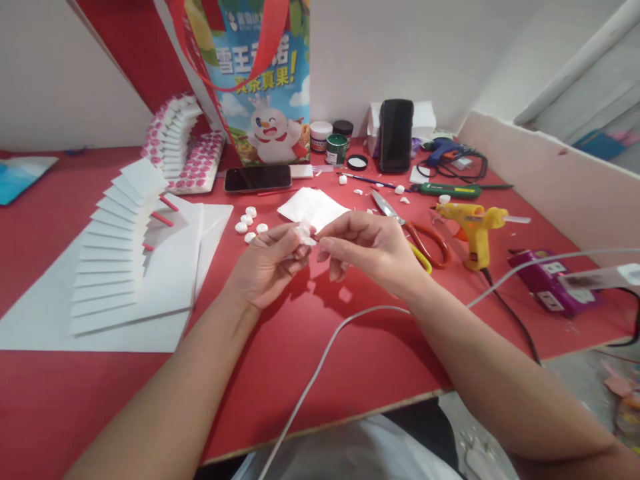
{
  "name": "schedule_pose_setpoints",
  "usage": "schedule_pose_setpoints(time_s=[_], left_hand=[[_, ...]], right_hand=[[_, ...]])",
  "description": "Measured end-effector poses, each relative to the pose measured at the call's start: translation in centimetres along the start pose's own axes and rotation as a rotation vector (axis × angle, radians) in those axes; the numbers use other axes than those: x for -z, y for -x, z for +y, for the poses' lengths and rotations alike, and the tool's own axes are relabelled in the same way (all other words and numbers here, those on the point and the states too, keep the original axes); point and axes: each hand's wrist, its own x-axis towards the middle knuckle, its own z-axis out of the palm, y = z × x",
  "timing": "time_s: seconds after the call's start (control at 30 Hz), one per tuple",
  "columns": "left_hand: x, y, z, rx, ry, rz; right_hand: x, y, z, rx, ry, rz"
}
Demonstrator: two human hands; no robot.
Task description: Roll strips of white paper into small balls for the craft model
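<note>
My left hand [273,263] pinches a small crumpled white paper piece [306,233] between thumb and fingers, above the red table. Close against its right side is my right hand [367,250], thumb and forefinger nearly together; what they grip, if anything, is too small to make out. Several little white rolled paper flowers [241,227] lie just left of my left hand. Behind both hands rests a stack of white paper squares [315,207]. Scissors [427,240] with orange and yellow handles lie beyond my right hand.
A yellow glue gun [473,227] and purple power block [553,283] stand at right. A white cable [325,360] crosses the table under my right arm. Fanned white folded card [107,247] fills the left. Phones [257,178], paint jars [337,149] and a printed bag [270,87] are behind.
</note>
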Motion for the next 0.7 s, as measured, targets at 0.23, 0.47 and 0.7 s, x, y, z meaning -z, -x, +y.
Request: schedule_pose_setpoints(time_s=[0.23, 0.47, 0.7], left_hand=[[0.0, 0.4, 0.3, 0.036, 0.123, -0.111], [-0.4, 0.3, -0.2, 0.063, 0.05, -0.074], [-0.4, -0.2, -0.8, -0.048, -0.07, 0.09]], right_hand=[[0.1, 0.2, -0.2, 0.083, -0.004, 0.036], [-0.3, 0.2, 0.0, 0.116, 0.022, 0.065], [0.0, -0.2, 1.1, 0.151, 0.136, 0.049]])
